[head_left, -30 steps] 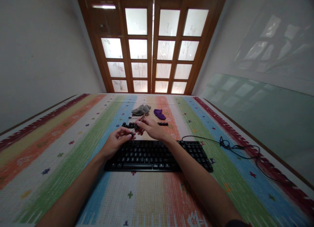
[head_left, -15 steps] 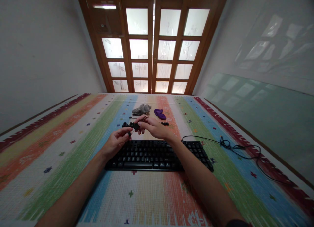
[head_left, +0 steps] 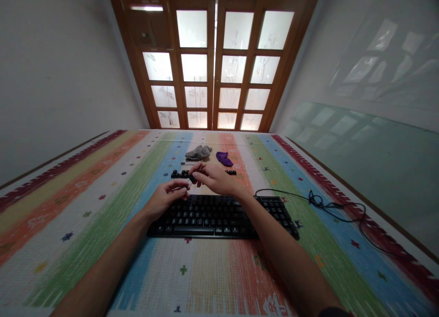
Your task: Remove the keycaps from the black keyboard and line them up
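Observation:
Above the back edge of a black keyboard (head_left: 206,216), my two hands meet. My left hand (head_left: 167,196) is pinched at a small dark piece, perhaps a keycap, mostly covered by its fingertips. My right hand (head_left: 212,176) is closed on a small dark tool (head_left: 193,178), and a thin, light wire-like part (head_left: 190,184) runs from it toward the left fingertips. Its exact kind is too small to make out. Behind the hands, a row of loose black keycaps (head_left: 176,174) lies on the cloth, partly hidden by my right hand.
A grey crumpled cloth (head_left: 198,153) and a purple cloth (head_left: 224,158) lie behind the keycaps. A thin dark-ended stick (head_left: 185,163) rests near the grey cloth. The keyboard's black cable (head_left: 329,205) is looped at right on the striped tablecloth (head_left: 103,244).
My left hand has shifted slightly right, closer to the right fingertips. The dark piece at its fingertips shows less now. My right hand stays almost in place.

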Demonstrator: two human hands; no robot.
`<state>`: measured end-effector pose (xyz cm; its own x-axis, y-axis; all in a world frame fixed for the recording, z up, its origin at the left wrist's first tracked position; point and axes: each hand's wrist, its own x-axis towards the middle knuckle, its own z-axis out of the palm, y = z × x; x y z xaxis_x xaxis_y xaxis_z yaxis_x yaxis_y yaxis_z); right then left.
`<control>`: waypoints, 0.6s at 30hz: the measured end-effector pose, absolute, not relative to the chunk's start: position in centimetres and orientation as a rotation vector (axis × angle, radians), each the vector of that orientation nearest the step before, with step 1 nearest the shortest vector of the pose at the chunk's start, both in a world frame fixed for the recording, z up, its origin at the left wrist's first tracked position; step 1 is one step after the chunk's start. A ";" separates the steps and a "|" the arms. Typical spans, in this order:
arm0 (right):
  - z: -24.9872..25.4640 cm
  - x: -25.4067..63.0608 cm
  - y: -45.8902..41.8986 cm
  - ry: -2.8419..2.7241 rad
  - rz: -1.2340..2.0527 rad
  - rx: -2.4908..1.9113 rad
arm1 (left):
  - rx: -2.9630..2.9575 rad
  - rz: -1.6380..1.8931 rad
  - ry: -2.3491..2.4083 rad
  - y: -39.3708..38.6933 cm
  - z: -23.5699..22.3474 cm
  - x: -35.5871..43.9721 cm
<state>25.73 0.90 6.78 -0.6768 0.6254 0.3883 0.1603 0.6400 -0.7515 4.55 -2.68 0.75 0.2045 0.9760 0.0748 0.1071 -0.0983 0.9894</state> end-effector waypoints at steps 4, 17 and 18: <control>7.1 25.6 0.5 -2.305 0.724 -0.695 | 1.391 1.094 1.138 -2.8 1.1 4.8; 8.7 27.2 0.8 -2.201 0.530 -0.982 | 1.802 0.995 1.406 0.1 0.3 5.8; 8.9 27.4 0.8 -2.180 0.548 -0.970 | 1.858 0.969 1.399 0.4 0.4 6.2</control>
<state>27.43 0.79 8.94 -0.4912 0.7673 0.4123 0.4811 0.6335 -0.6060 6.18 0.38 0.37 0.1732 0.9662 0.1907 0.5180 -0.2541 0.8168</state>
